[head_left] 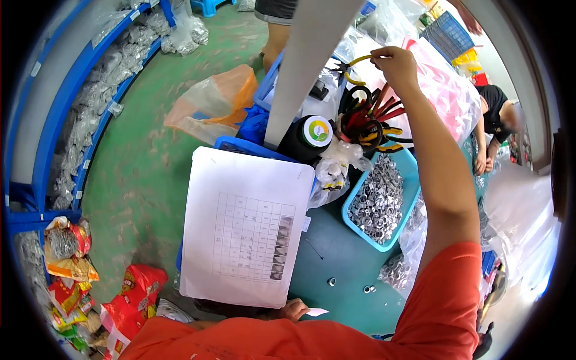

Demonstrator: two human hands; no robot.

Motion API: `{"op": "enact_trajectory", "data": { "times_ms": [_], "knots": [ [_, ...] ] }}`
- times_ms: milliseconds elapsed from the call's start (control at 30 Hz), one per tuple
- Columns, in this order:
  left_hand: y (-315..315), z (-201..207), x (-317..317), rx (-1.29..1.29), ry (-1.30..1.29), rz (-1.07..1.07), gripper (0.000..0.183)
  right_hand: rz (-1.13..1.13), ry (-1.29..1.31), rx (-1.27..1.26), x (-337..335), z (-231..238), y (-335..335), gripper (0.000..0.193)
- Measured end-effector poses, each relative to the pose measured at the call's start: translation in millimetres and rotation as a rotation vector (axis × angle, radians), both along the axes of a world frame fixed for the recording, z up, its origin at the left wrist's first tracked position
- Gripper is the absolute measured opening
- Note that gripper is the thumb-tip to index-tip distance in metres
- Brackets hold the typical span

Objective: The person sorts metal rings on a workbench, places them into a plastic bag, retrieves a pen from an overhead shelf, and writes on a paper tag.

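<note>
My right hand point(396, 65) reaches out to the far side of the table and is closed on one yellow handle of a pair of pliers point(358, 59). The dark jaws point left, and the handles are spread apart. Below it stands a bundle of tools point(375, 117) with red, black and yellow handles. At the near edge, my left hand point(294, 309) is partly hidden by the red sleeve and the paper stack. Its fingers are closed on a small white piece of paper point(317, 312).
A blue basket point(354, 225) full of small metal fittings sits on the green table point(336, 252), with a few loose metal nuts point(331, 281) nearby. Printed sheets point(207, 180) lie left, beside a black bottle point(303, 144). A grey post point(309, 66) rises behind. Another person point(495, 108) works at far right.
</note>
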State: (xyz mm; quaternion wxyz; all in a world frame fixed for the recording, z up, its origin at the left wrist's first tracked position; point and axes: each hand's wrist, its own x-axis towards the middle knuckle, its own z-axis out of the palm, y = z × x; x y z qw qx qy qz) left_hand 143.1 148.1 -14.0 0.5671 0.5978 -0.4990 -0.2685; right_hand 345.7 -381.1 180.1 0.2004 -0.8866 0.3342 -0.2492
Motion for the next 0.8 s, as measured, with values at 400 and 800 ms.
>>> {"op": "enact_trajectory", "data": {
  "times_ms": [400, 800],
  "knots": [
    [3, -8, 2, -0.045, -0.07, -0.036, 0.013, 0.035, -0.29, 0.298, -14, -2, 11, 0.011],
    [9, -7, -2, 0.248, 0.151, -0.117, 0.018, 0.454, 0.27, -0.097, 9, 1, 60, 0.014]
  ]
}}
